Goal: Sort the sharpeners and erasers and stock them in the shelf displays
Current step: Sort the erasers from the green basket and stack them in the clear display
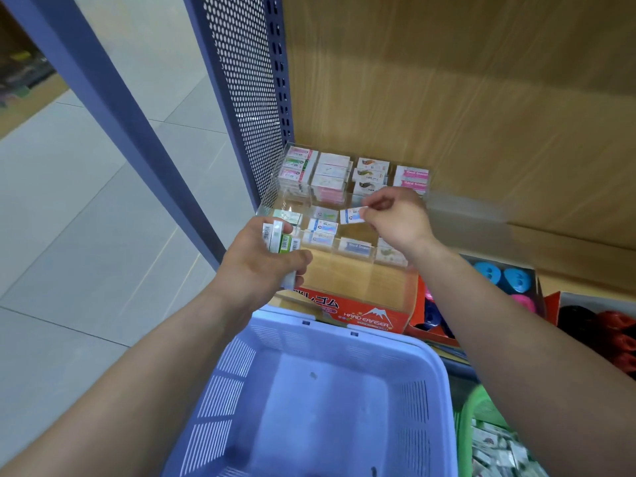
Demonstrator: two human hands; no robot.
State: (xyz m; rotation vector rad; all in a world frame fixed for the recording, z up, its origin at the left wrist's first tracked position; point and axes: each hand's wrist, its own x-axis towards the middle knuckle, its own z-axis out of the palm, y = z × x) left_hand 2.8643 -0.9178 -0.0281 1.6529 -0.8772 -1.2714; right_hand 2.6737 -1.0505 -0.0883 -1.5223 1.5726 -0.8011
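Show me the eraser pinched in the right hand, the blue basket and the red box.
eraser [351, 215], head view, on its white wrapper.
blue basket [327, 342], head view, on its far wall.
red box [364, 317], head view, on its printed front.

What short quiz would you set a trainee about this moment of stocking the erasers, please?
1. True or false: the blue basket is piled full of erasers.
2. What does the right hand pinch over the clear acrylic display? A) a single eraser B) a sharpener C) a price tag
3. Fill in: the left hand grips a small stack of ____.
Key: 1 false; 2 A; 3 erasers.
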